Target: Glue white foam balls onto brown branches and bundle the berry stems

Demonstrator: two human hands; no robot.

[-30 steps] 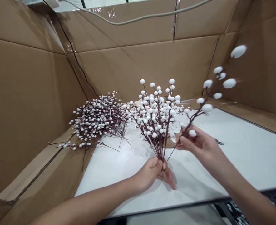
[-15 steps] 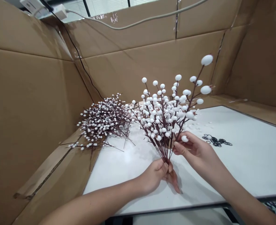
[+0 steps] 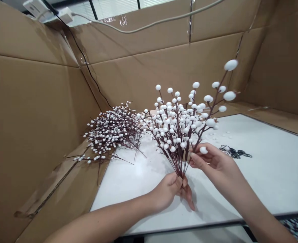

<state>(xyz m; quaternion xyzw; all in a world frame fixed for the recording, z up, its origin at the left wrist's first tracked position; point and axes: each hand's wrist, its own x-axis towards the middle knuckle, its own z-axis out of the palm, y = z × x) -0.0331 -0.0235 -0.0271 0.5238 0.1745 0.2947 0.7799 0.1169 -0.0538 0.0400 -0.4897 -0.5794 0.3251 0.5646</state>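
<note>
Our left hand (image 3: 168, 190) holds the bundle of white artificial berry stems (image 3: 175, 135) at centre frame, its fingers (image 3: 179, 182) closed around the base. Our right hand (image 3: 214, 162) pinches one stem just below a white berry (image 3: 203, 150).

Bright, even indoor light, a soft shadow under the left hand (image 3: 168, 192), wide-angle bowing along the cardboard walls (image 3: 32, 135).

The artificial berry spray (image 3: 175, 135) is patterned with round white berries dotted along dark reddish-brown stems, and the same speckling is repeated on the pile of sprays (image 3: 113, 130). The tan corrugated cardboard (image 3: 144, 77) is lined with darker folds, while black rings (image 3: 235, 152) are set against a white board (image 3: 265, 175).
</note>
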